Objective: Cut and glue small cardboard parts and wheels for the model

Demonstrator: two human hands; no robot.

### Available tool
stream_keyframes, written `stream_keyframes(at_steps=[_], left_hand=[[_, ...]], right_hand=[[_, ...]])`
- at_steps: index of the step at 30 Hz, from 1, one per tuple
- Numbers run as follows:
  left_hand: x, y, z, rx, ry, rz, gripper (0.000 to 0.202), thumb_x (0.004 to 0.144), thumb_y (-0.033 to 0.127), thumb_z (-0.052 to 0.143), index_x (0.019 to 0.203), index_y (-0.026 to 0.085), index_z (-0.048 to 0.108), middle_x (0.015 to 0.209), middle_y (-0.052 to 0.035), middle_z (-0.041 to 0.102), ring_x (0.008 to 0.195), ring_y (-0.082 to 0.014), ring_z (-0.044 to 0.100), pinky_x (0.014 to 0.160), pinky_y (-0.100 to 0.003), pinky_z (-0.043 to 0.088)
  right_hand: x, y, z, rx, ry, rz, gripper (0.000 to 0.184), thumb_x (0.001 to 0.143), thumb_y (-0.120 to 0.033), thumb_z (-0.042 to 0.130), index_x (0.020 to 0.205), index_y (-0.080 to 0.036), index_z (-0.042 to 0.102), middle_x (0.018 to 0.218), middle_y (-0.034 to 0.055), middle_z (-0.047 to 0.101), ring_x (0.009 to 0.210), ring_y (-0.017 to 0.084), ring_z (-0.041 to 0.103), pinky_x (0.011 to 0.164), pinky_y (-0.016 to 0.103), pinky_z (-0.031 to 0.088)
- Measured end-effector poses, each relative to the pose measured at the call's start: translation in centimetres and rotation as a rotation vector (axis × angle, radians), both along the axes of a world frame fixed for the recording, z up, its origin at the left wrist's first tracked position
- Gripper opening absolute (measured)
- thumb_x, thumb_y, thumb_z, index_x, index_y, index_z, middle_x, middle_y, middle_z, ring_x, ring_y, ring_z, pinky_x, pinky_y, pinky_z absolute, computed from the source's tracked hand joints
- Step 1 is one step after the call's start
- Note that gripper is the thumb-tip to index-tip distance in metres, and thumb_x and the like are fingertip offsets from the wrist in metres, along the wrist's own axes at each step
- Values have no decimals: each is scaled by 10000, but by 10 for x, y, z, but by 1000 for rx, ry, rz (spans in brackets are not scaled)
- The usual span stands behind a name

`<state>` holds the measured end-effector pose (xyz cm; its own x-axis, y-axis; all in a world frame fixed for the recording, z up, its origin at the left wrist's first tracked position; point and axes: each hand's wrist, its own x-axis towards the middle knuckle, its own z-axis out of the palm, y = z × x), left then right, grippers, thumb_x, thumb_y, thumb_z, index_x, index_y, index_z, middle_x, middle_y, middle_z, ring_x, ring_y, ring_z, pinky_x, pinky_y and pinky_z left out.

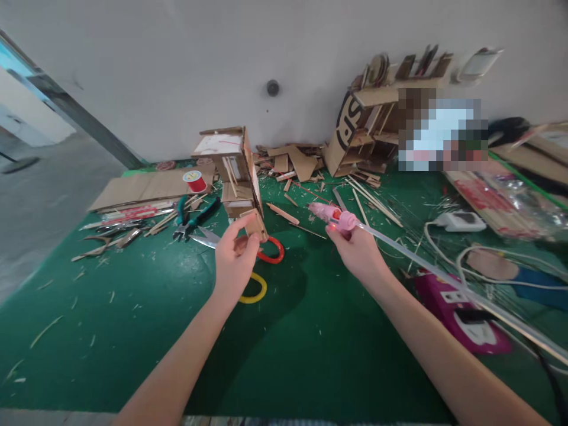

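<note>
Cardboard (pixel 256 225) sits pinched in the worker's left hand (pixel 233 254), nearly closed on it above the scissors (pixel 281 251), while the right hand (pixel 361 251), wrapped round a glue gun (pixel 328 213), holds it over the green surface (pixel 310 355) strewn with scraps (pixel 304 163).

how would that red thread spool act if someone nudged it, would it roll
The red thread spool seems to stand on a flat end, so a gentle nudge would probably slide it. Tipped over, its round shape would likely let it roll. It looks small, so probably light.
</note>
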<state>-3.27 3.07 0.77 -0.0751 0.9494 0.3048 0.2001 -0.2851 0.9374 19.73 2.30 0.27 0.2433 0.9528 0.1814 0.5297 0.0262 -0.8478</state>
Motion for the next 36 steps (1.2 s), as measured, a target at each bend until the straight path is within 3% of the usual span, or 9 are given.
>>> stream_keyframes(at_steps=[4,8,17,23,27,30,33,36], left_hand=[[1,0,2,-2,-30,-3,306,830,237,635,1135,215,641,1075,-43,680,746,-125,672,680,-269,607],[1,0,3,-10,-58,-32,283,826,248,637,1107,215,632,1049,-43,679,786,-146,679,695,-289,608],[4,-2,4,37,-78,-114,297,831,211,628,1118,227,554,1078,-36,615,713,-110,660,686,-288,603],[5,0,-2,37,-137,-113,423,806,217,668,1173,243,460,1053,-35,603,774,-141,684,712,-314,608],[6,-2,-1,-13,-133,-108,557,813,224,669,1285,258,375,1049,-46,642,754,-149,699,750,-344,607],[6,-3,1,-30,-114,-100,537,810,224,672,1279,243,412,1057,-56,653,757,-150,702,750,-335,604],[7,-3,1,-32,-91,-88,442,802,228,675,1202,220,486,1050,-56,646,743,-148,700,718,-324,606],[8,-3,1,-45,-95,-102,424,786,237,691,1167,210,505,1035,-53,646,773,-155,703,736,-328,605]], right_hand=[[1,23,-2,-24,-55,-79,335,826,-318,548,1082,-126,646,939,114,702,803,254,637,696,350,472],[0,37,-7,-32,-273,-140,257,830,-310,526,952,-122,654,849,134,695,758,280,634,680,376,465],[6,34,-13,-52,-556,-123,304,865,-268,468,1059,-66,587,1035,228,669,960,356,599,838,461,442],[10,13,1,-106,-840,-58,327,917,-240,440,1133,-28,563,1068,239,652,995,367,595,845,448,429],[6,-6,20,-174,-969,-16,308,935,-290,452,1063,-48,591,1017,219,663,965,372,601,775,423,443],[0,-20,39,-198,-1033,-19,302,935,-328,458,973,-75,619,935,210,670,934,378,613,720,416,439],[-10,-32,56,-333,-860,57,313,951,-381,417,834,-167,614,730,118,660,679,283,637,591,365,411],[-24,-38,63,-347,-384,322,282,949,-410,435,830,-215,599,701,36,655,580,184,600,536,299,408]])
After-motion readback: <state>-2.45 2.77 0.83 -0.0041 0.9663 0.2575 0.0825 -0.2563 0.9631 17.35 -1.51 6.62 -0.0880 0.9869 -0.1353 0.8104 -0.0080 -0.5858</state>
